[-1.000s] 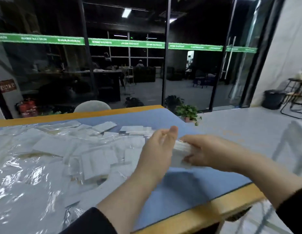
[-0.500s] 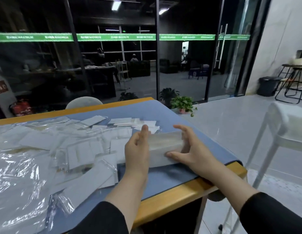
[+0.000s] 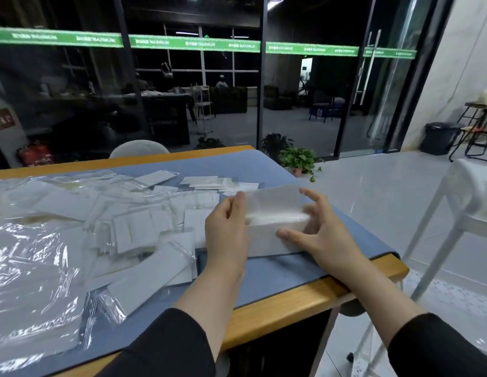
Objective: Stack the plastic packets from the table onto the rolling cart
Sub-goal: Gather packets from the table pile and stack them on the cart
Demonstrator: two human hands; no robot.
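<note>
A neat stack of clear plastic packets [image 3: 275,216] with white inserts stands on the blue mat [image 3: 277,276] near the table's right end. My left hand [image 3: 226,232] grips its left end, thumb up along the top edge. My right hand [image 3: 324,238] cups the right end, with the thumb on the front face and the spread fingers reaching behind. Several loose packets [image 3: 133,229] lie scattered over the mat to the left. The white rolling cart [image 3: 465,202] stands on the floor right of the table, only partly in view.
Crumpled clear plastic sheeting [image 3: 27,268] covers the table's left part. The wooden table edge [image 3: 280,308] runs along the front. A potted plant [image 3: 299,159] sits on the floor beyond the table's far corner, and a black bin [image 3: 441,137] and stools stand at the far right.
The stack, held up between both hands a second ago, now sits lower on the mat. My right hand's fingers have spread round its right end. The cart has come into view.
</note>
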